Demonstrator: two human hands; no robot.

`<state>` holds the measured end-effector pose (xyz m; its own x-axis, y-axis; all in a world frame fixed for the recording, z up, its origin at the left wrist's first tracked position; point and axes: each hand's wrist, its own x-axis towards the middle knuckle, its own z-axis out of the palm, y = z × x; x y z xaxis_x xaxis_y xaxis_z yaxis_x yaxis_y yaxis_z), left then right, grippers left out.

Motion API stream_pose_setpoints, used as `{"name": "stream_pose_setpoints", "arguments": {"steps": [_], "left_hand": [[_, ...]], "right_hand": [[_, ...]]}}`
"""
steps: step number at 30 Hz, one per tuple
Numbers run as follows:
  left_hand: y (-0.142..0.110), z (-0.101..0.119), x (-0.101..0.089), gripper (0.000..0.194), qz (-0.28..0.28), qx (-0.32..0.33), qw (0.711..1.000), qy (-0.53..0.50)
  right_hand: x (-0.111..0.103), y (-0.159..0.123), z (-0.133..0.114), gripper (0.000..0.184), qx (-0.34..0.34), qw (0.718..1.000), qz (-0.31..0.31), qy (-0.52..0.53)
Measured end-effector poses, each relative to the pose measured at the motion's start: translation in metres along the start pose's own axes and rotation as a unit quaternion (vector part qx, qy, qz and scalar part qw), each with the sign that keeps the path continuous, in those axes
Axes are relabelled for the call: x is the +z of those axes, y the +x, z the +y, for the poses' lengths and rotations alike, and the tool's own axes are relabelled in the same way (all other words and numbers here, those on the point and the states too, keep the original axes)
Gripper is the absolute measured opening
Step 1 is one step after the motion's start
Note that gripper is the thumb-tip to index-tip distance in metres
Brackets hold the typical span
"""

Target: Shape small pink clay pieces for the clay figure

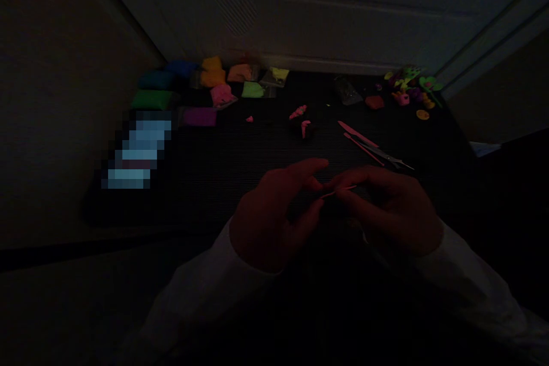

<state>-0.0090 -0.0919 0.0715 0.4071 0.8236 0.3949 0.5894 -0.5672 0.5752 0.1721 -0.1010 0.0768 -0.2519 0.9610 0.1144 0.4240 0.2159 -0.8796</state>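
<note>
In the dim light, my right hand (390, 206) pinches a thin pale stick (349, 187) between thumb and forefinger. The stick's other end reaches the thumb tip of my left hand (277, 214), whose fingers curl loosely around it with the forefinger stretched out above. What the stick is made of is too dark to tell. Just beyond my hands lie small dark pieces with pink clay (305, 128) and a speckled pink piece (298, 111). To their right are a pink modelling knife (355, 132), a thin pink tool (364, 149) and scissors (388, 158).
Packets of coloured clay (213, 77) line the back left of the dark table (240, 148). A lit, blurred screen (139, 154) lies at the left. Several small clay figures (412, 88), a red lump (374, 102) and a clear bag (346, 90) sit at the back right.
</note>
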Motion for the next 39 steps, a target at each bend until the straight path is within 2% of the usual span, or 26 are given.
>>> {"name": "stream_pose_setpoints", "arguments": {"steps": [16,20,23,26,30,34,39], "left_hand": [[0.002,-0.001,0.002,0.038,-0.02,0.003,1.0,0.003],[0.002,-0.002,0.0,0.046,-0.033,-0.003,0.999,0.011],[0.0,-0.004,0.0,0.051,-0.033,-0.01,0.999,0.012],[0.0,-0.005,0.004,0.038,-0.017,-0.005,1.0,0.018],[-0.001,-0.005,0.009,0.021,-0.006,0.0,1.0,0.0],[0.0,-0.005,0.008,0.017,-0.012,0.001,1.0,-0.014],[0.0,-0.007,0.006,0.013,-0.015,-0.004,0.999,-0.035]], "right_hand": [[0.002,0.0,0.003,0.009,-0.005,1.0,-0.007,-0.006],[0.001,0.0,0.004,0.009,0.008,1.0,-0.014,0.005],[0.002,0.0,0.005,0.009,0.027,0.999,0.006,0.028],[0.004,0.0,0.006,0.008,0.049,0.997,0.025,0.062],[0.009,0.0,0.008,0.006,0.075,0.987,0.021,0.14],[0.011,0.0,0.007,0.005,0.1,0.978,0.012,0.183],[0.011,0.0,0.008,0.005,0.095,0.98,0.02,0.176]]}}
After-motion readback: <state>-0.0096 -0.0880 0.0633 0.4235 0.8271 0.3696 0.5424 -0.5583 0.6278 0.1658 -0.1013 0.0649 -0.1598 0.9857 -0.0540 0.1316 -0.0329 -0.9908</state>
